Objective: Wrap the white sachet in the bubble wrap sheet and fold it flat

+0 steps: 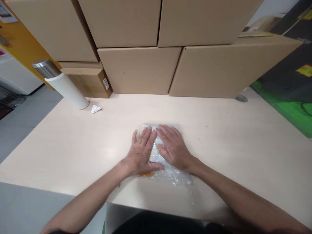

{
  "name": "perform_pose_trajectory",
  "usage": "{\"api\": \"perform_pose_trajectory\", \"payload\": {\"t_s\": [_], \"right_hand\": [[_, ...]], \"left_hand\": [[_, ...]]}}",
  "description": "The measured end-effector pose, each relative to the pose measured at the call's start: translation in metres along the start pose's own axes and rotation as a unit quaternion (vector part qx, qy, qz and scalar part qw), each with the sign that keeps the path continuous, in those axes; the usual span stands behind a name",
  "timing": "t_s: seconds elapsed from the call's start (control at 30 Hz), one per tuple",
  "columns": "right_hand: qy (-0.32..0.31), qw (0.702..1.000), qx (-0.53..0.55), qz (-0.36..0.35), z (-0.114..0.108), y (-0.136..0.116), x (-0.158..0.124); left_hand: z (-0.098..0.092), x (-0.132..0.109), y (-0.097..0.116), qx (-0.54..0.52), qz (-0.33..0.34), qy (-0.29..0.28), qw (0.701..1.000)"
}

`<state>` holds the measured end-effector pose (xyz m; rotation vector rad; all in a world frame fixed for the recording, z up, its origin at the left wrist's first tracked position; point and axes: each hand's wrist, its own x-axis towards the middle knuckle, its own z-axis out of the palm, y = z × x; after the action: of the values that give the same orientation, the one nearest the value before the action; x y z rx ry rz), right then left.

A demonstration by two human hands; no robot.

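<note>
Both flat, my left hand [141, 152] splayed and my right hand [174, 148] with fingers nearly together, rest on the clear plastic wrap [172, 175] near the front of the table [85, 146], pinching nothing. Uneven pressure could make this slick wrap skid or crumple.

Pkg [173, 176] on tbl [243, 143], btl [69, 91] L, boxes [138, 71] behind

The bare left forearm [97, 192] and right forearm [234, 191] are slanting inward toward each other. The left hand [141, 151] is lying palm down, its little finger standing apart, its thumb stretching rightward. The right hand [174, 144] is lying palm down too, fingers pointing forward-left. The index fingertips are sitting just beside each other.
</note>
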<state>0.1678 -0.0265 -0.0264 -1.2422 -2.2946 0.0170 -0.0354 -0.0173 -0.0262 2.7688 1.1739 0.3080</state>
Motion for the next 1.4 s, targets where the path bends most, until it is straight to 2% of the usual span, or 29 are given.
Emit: {"api": "perform_pose_trajectory", "payload": {"t_s": [0.23,0.43,0.63,0.73,0.8,0.87,0.93,0.97,1.03,1.1,1.2,1.27,1.33,1.4], "right_hand": [[-0.012,1.0,0.021,0.009,-0.002,-0.002,0.007],[-0.002,1.0,0.01,0.014,0.002,-0.001,0.008],[-0.01,0.999,0.022,0.024,0.006,0.003,0.01],[-0.024,0.996,0.077,0.024,0.003,0.006,0.014],[-0.001,0.987,0.15,0.051,-0.002,0.01,0.015],[0.08,0.962,0.225,0.132,-0.008,0.017,0.013],[0.169,0.91,0.29,0.242,-0.013,0.024,0.008],[0.193,0.879,0.321,0.294,-0.014,0.029,0.006],[0.185,0.816,0.393,0.382,-0.017,0.036,0.001],[0.146,0.759,0.456,0.44,-0.019,0.041,0.0],[0.11,0.704,0.528,0.461,-0.023,0.042,0.002],[0.105,0.673,0.576,0.452,-0.026,0.041,0.004],[0.101,0.646,0.618,0.436,-0.028,0.039,0.006],[0.086,0.646,0.637,0.411,-0.03,0.038,0.006]], "left_hand": [[-0.003,-0.001,0.001,-0.041,-0.01,-0.017,0.999],[-0.008,-0.001,-0.008,-0.09,-0.016,-0.045,0.995],[-0.008,0.002,-0.011,-0.102,-0.051,-0.018,0.993],[-0.007,0.006,-0.009,-0.082,-0.073,-0.019,0.994],[-0.009,0.005,-0.007,-0.07,-0.096,-0.01,0.993],[-0.014,-0.001,-0.002,-0.063,-0.117,0.015,0.991],[-0.02,-0.011,0.007,-0.056,-0.11,0.038,0.992],[-0.022,-0.016,0.013,-0.049,-0.094,0.041,0.994],[-0.024,-0.025,0.029,-0.026,-0.055,0.025,0.998],[-0.022,-0.03,0.043,0.002,-0.037,-0.001,0.999],[-0.015,-0.028,0.054,0.013,-0.06,-0.02,0.998],[-0.012,-0.023,0.054,-0.017,-0.091,-0.003,0.996],[-0.013,-0.018,0.053,-0.077,-0.112,0.041,0.99],[-0.018,-0.013,0.053,-0.16,-0.118,0.106,0.974]]}}
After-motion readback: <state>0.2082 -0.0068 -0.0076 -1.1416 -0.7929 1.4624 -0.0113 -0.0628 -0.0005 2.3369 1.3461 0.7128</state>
